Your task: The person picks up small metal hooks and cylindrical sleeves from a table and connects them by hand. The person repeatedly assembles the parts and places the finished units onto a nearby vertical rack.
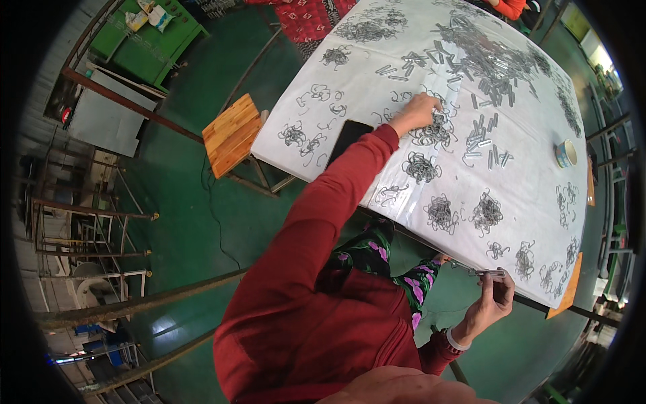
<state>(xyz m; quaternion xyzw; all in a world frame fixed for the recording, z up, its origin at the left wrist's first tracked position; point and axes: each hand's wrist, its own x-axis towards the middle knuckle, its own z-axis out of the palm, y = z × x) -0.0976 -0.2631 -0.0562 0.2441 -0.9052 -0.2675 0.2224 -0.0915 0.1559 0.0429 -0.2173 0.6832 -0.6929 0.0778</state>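
My left hand reaches across the white-covered table, its bent fingertips down in a pile of grey wire hooks. Whatever lies between those fingers is too small to make out. Beyond the table's near edge, my right hand pinches a short silver metal bar between thumb and fingers. Thin wire shows at the bar's left end. Other heaps of wire hooks lie around, and several loose metal bars are scattered right of my left hand.
A large heap of metal bars covers the table's far part. A black phone-like slab lies under my left forearm. A paper cup stands at the right. Wooden stools flank the table. Another person in patterned red is at the far left side.
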